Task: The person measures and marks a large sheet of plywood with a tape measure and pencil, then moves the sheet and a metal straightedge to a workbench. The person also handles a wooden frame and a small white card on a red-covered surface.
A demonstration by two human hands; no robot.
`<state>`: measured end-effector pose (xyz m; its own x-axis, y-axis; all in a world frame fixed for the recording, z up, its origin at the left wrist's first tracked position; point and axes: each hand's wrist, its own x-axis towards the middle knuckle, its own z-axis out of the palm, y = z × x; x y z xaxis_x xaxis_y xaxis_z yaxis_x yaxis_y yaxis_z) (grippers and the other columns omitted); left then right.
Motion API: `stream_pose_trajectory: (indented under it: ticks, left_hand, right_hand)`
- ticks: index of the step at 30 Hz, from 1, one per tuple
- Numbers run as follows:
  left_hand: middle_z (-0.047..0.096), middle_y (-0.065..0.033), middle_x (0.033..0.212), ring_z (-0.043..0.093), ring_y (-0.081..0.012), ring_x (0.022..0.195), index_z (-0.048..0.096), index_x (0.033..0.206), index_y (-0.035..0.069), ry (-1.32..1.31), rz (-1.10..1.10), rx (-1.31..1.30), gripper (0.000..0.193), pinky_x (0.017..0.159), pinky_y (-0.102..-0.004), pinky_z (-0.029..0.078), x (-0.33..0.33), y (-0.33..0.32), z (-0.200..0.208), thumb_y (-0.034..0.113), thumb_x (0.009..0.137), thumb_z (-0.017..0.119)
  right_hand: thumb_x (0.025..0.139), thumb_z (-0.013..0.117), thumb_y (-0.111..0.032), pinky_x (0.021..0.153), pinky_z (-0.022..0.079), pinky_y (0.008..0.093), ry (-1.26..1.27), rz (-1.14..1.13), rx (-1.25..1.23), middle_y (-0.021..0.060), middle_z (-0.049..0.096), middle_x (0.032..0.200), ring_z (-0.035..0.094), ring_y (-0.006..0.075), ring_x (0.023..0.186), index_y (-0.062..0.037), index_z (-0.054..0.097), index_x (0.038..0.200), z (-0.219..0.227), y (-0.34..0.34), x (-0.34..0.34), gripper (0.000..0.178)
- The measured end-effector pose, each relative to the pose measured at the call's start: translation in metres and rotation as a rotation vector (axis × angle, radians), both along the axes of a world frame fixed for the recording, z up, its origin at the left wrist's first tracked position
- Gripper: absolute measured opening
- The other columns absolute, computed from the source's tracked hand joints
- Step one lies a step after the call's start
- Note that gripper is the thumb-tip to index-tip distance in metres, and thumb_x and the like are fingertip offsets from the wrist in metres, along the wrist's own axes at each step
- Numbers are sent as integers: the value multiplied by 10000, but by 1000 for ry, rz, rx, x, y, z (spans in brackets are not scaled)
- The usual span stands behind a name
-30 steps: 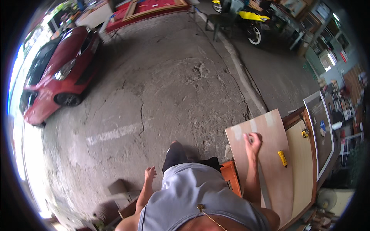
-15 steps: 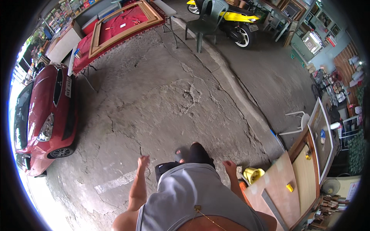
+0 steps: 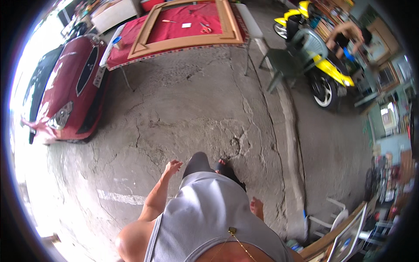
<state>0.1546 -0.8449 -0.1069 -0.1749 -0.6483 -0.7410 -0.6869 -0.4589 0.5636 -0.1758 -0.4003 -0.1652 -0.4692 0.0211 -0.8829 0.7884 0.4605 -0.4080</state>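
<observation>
My left hand (image 3: 173, 166) hangs out in front of my left thigh, its fingers loosely stretched and nothing in it. Lower, beside my right hip, is my right hand (image 3: 256, 205), with its fingers slightly bent; no object shows in it, and part of its forearm is hidden by my grey top. Neither hand touches anything. Ahead stands a table (image 3: 254, 24) with a red cloth (image 3: 127, 43). On it lie a large wooden frame (image 3: 187, 43), orange-handled scissors (image 3: 206, 29), a small white card (image 3: 187, 25) and a blue-and-white cup or can (image 3: 117, 42).
A red car (image 3: 78, 87) is parked at the left. To the right of the table are a dark green plastic chair (image 3: 283, 61) and a yellow motorbike (image 3: 327, 72). Another person (image 3: 347, 37) bends over behind it. A raised concrete ridge (image 3: 292, 131) runs along the cracked floor (image 3: 187, 96).
I have stepped forward and turned left; the table is closer and more central. The yellow bucket and most of the leaning boards have left view. The other person has come into view.
</observation>
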Motion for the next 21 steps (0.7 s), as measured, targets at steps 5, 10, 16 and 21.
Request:
stream_pose_trajectory:
  ticks: [5, 10, 16, 21]
  left_hand:
    - [674, -57, 802, 640, -159, 667, 660, 1028, 76, -159, 250, 147, 383, 549, -311, 499, 7, -13, -2, 391, 812, 684]
    - [681, -63, 853, 645, -178, 689, 637, 1079, 86, -214, 415, 267, 404, 617, -367, 514, -7, -77, -21, 387, 813, 681]
    - [680, -63, 829, 634, -176, 682, 647, 1054, 89, -153, 545, 199, 359, 591, -355, 503, -55, -246, -40, 372, 833, 662]
    - [624, -36, 751, 568, -136, 640, 656, 926, 58, -107, 457, -261, 391, 508, -309, 450, -79, -431, -22, 422, 794, 709]
  right_hand:
    - [850, 640, -355, 508, 399, 252, 452, 341, -186, -35, 562, 692, 538, 83, 625, -145, 591, 814, 89, -190, -192, 219]
    - [849, 669, -334, 500, 368, 227, 599, 366, -146, -49, 577, 702, 526, 50, 615, -134, 629, 842, 128, -364, -277, 204]
    - [822, 715, -278, 559, 426, 237, 562, 486, -188, -22, 595, 696, 542, 67, 622, -60, 661, 893, 110, -546, -284, 236]
    - [848, 701, -255, 604, 410, 215, 730, 632, -287, -23, 601, 732, 528, 60, 662, -57, 652, 944, 131, -686, -310, 227]
